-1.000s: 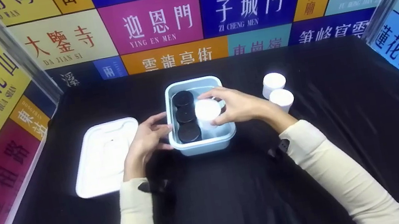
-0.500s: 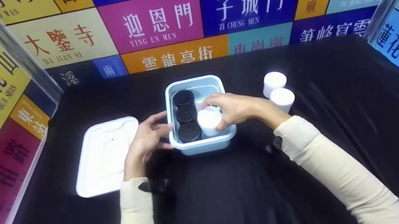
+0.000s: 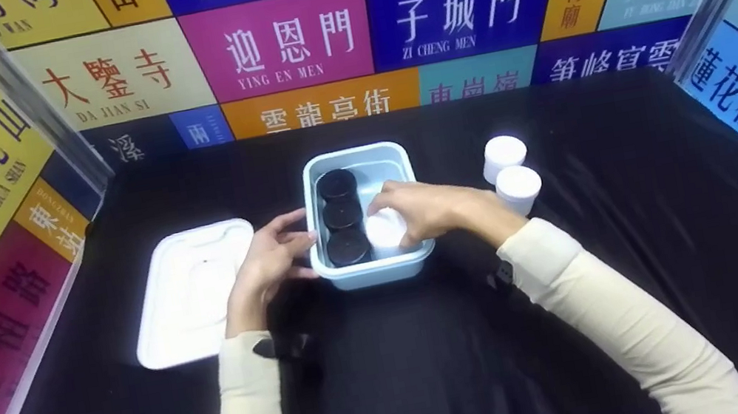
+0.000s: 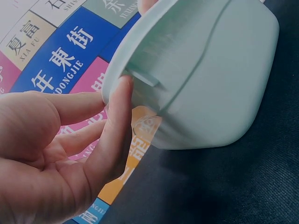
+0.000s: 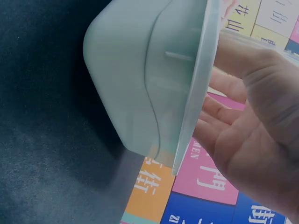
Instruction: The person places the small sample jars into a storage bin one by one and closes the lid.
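In the head view, a pale blue-green box (image 3: 381, 276) holds three black-topped round containers (image 3: 342, 214) in a row along its left side. My right hand (image 3: 429, 206) reaches over the box's right rim and grips a white round jar (image 3: 386, 232) in the near right part of the box. The left hand (image 3: 266, 265) rests its extended fingers against the box's left side, thumb at the rim. The left wrist view shows fingertips of that hand (image 4: 88, 135) right at the rim. From the right wrist, the box wall hides the jar and the right fingertips.
Two more white jars (image 3: 517, 183) stand close together on the black cloth (image 3: 396, 367) right of the box. A white lid (image 3: 193, 296) lies flat to the left, beside the left hand. Colourful sign panels (image 3: 281, 42) form the back and side walls.
My right hand has moved the white jar toward me and down into the near right part of the box. The left hand stays at the box's left side.
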`<state>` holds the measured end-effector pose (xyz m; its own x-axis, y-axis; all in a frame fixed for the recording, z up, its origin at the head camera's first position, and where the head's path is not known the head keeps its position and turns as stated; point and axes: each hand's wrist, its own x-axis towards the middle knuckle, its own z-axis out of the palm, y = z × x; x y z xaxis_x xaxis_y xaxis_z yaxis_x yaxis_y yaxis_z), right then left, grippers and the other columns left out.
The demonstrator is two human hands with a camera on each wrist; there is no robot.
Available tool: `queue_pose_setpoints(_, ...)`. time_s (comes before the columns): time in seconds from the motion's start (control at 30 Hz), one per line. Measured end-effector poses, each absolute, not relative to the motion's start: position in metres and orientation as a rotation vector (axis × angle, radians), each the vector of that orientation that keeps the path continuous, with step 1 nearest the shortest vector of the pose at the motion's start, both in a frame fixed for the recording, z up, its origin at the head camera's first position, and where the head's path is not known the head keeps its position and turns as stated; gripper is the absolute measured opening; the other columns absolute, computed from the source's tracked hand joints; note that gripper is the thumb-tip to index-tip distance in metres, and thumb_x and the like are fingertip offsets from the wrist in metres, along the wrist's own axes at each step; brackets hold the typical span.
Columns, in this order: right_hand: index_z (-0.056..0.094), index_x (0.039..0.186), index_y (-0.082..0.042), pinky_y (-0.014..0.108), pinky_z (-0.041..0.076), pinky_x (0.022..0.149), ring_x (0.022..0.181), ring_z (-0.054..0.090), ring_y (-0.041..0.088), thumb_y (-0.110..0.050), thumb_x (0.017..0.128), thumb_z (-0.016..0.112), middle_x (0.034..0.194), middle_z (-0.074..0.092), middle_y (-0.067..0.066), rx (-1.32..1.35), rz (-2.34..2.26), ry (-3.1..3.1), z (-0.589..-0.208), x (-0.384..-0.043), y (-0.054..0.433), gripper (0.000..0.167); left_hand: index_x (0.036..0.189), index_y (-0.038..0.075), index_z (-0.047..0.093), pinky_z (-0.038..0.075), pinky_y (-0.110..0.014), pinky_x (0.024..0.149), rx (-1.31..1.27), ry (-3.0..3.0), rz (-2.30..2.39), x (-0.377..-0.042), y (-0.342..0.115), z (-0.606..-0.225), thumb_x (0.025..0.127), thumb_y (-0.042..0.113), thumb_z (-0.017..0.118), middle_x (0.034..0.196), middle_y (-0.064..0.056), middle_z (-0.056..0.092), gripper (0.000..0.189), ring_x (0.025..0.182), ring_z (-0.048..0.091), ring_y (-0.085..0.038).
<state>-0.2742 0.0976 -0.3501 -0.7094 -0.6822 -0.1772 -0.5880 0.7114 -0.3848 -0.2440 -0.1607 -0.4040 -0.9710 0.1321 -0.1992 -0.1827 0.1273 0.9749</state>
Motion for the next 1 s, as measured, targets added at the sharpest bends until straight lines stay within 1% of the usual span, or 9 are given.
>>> queue_pose_setpoints(0.1,0.060,0.133,-0.004,0.043,0.049,0.108,0.113,0.056,0.033,-0.006,0.075,0.078,0.127,0.058,0.018,-1.018,-0.381,2.619,-0.351,-0.272,0.095,0.061,0.150,0.004,0.041,0.065,-0.033,0.058,-0.046,2.163,1.936,-0.244,-0.160,-0.405,0.098,0.006,0.061,0.124,-0.029,0.062,0.056,0.080,0.070,-0.018)
queue_pose_setpoints(0.27,0.061,0.134,-0.005,0.042,0.049,0.109,0.114,0.057,0.032,-0.004,0.078,0.075,0.128,0.060,0.017,-1.015,-0.277,2.610,-0.351,-0.269,0.093,0.057,0.150,0.003,0.041,0.065,-0.033,0.058,-0.043,2.143,1.952,-0.244,-0.159,-0.405,0.098,0.006,0.061,0.122,-0.027,0.063,0.056,0.078,0.070,-0.018)
queue_pose_setpoints(0.53,0.058,0.138,-0.003,0.042,0.048,0.112,0.119,0.057,0.032,-0.001,0.082,0.074,0.133,0.060,0.019,-1.029,-0.226,2.578,-0.349,-0.265,0.093,0.058,0.150,0.002,0.040,0.065,-0.032,0.057,-0.036,2.144,1.949,-0.245,-0.160,-0.407,0.097,0.006,0.062,0.121,-0.028,0.064,0.057,0.076,0.069,-0.016)
queue_pose_setpoints(0.7,0.058,0.138,-0.004,0.043,0.047,0.114,0.121,0.056,0.032,0.001,0.083,0.074,0.135,0.059,0.018,-1.045,-0.314,2.581,-0.347,-0.262,0.098,0.058,0.150,0.002,0.040,0.065,-0.032,0.057,-0.030,2.152,1.945,-0.244,-0.160,-0.406,0.098,0.006,0.061,0.124,-0.030,0.062,0.057,0.077,0.069,-0.016)
queue_pose_setpoints(0.87,0.059,0.138,-0.005,0.046,0.045,0.117,0.126,0.056,0.033,-0.003,0.084,0.076,0.137,0.059,0.016,-1.026,-0.454,2.640,-0.342,-0.257,0.108,0.056,0.150,0.004,0.041,0.065,-0.032,0.057,-0.039,2.161,1.938,-0.244,-0.160,-0.405,0.098,0.006,0.061,0.125,-0.030,0.063,0.056,0.078,0.069,-0.017)
queue_pose_setpoints(1.0,0.062,0.133,-0.001,0.047,0.049,0.112,0.122,0.058,0.034,-0.007,0.084,0.078,0.132,0.061,0.018,-1.102,-0.564,2.739,-0.340,-0.253,0.120,0.052,0.150,0.006,0.042,0.065,-0.034,0.058,-0.063,2.169,1.926,-0.244,-0.161,-0.406,0.098,0.007,0.061,0.125,-0.029,0.063,0.056,0.080,0.069,-0.018)
